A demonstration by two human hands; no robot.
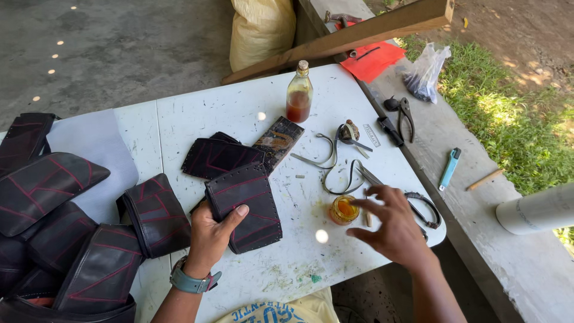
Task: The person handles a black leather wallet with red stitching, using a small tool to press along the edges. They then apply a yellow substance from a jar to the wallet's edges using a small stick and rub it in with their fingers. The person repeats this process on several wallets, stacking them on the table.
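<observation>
On the white tabletop [251, 113], the left hand [209, 236] keeps its grip clamped on a black stitched leather piece [248, 203]; the right hand [391, 224], fingers apart, hovers just beside a small amber jar [344, 210].

Black pouch [248, 206] with red stitch lines, amber-filled small jar [344, 210], white speckled table [239, 113], turquoise lighter [449, 168].

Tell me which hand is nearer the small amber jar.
Right. The right hand hovers beside the small amber jar, fingertips over it; the left hand holds a black stitched piece farther left.
</observation>
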